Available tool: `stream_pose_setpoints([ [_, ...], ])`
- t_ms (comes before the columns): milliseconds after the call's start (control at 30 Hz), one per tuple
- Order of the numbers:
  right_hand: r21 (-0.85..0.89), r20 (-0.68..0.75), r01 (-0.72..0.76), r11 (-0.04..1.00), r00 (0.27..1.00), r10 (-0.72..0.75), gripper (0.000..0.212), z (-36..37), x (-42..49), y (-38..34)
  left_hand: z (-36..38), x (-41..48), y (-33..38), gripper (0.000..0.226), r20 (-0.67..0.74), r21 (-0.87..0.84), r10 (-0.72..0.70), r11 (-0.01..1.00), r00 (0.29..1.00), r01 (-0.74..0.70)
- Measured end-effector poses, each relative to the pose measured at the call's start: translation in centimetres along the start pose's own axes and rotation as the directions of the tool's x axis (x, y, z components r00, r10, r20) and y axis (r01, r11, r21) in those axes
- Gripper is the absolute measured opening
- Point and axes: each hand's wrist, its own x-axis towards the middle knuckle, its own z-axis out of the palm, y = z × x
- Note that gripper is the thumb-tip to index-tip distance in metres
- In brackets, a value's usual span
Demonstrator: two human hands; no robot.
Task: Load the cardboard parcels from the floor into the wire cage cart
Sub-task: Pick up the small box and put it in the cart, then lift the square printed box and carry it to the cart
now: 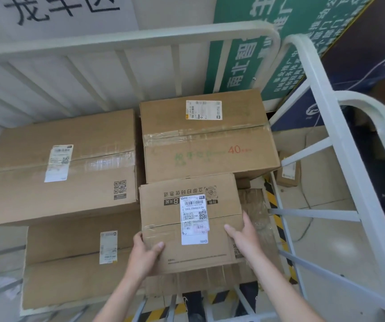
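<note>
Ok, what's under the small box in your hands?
Creased cardboard shows past the small box on its right and near sides. The box covers the rest; whether it rests there is unclear.

Count log, head view.
Cardboard parcels inside wire cage cart (126,40): 4, namely rear-left parcel (24,187), rear-right parcel (210,159), front-left parcel (70,275) and front-right parcel (163,212).
Worn corrugated piece (254,205) beneath the last: 1; box or sheet not determinable.
Parcels on floor outside cart: 1, small parcel (290,180).
White shipping labels: 5, one per parcel.
Hands: 2, left hand (145,254) and right hand (242,235), both holding the front-right parcel.
Dark shoes (194,305): 2.
White sign (59,10): 1.
</note>
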Motion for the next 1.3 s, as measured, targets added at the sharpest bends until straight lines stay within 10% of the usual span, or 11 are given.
stream_pose_setpoints([
  [367, -0.25, -0.042, 0.099, 0.963, 0.993, -0.113, 0.084, -0.9, -6.4, -3.3, -1.5, -5.6, 2.8, 0.08, -0.044, 0.084, 0.12, 0.99, 0.992, -0.116],
  [800, -0.039, -0.046, 0.222, 0.974, 0.974, -0.223, 0.072, -16.7, -25.8, -3.2, 9.6, -29.3, 13.8, 0.061, 0.236, 0.2, 0.417, 0.863, 0.878, -0.464],
  [1000, 0.176, -0.363, 0.265, 0.948, 0.913, -0.188, 0.065, -32.1, -36.0, 9.2, 24.4, -43.9, 14.9, 0.065, 0.562, 0.207, 0.458, 0.729, 0.689, -0.653],
  [1300, 0.5, -0.698, 0.169, 0.849, 0.659, 0.28, 0.063, -48.7, -51.9, 35.0, 47.8, -63.9, 6.4, 0.047, 0.859, 0.225, 0.271, 0.562, 0.434, -0.796],
])
